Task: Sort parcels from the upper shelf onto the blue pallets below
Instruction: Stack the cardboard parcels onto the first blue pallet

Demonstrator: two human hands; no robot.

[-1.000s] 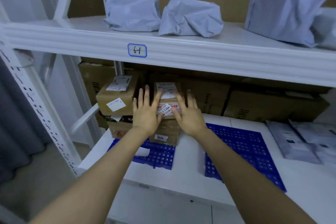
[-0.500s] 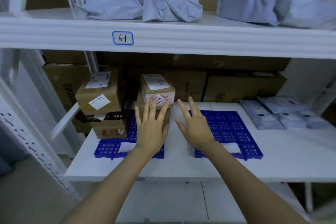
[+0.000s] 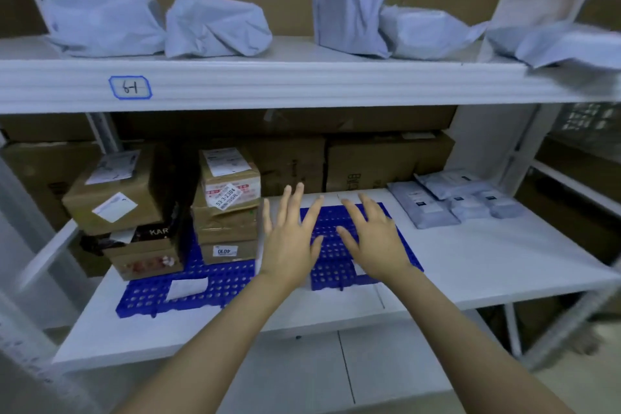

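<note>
Parcels in grey-blue poly bags sit on the upper shelf (image 3: 302, 84), none in hand. Head view, left to right: a squat bag (image 3: 104, 22), a second squat bag (image 3: 216, 27) touching it, a tall upright bag (image 3: 353, 0), a low bag (image 3: 423, 32) leaning against the tall one, and a blurred bag (image 3: 564, 44) at the right end overhanging the shelf edge. A handwritten label "6-1" (image 3: 130, 87) is on the shelf front. On the lower shelf board (image 3: 504, 262) lie two blue pallets. The left pallet (image 3: 201, 286) carries two stacks of cardboard boxes: a tilted labelled box (image 3: 117, 191) over a black box (image 3: 134, 235) and a brown one (image 3: 144, 262), and beside them a taped box (image 3: 230, 178) marked "53 3-2304" on a box (image 3: 225, 225) tagged "4010". A white slip (image 3: 186, 289) lies on the pallet's front. The right pallet (image 3: 331, 276) bears no parcel where visible; both hands cover much of it. The left hand (image 3: 290, 242) and right hand (image 3: 376, 239) are palm down, fingers spread wide, holding nothing. Contact with the pallet: cannot tell. Flat mailers (image 3: 453, 202) lie right of the pallet; large cartons (image 3: 386, 161) line the back.
</note>
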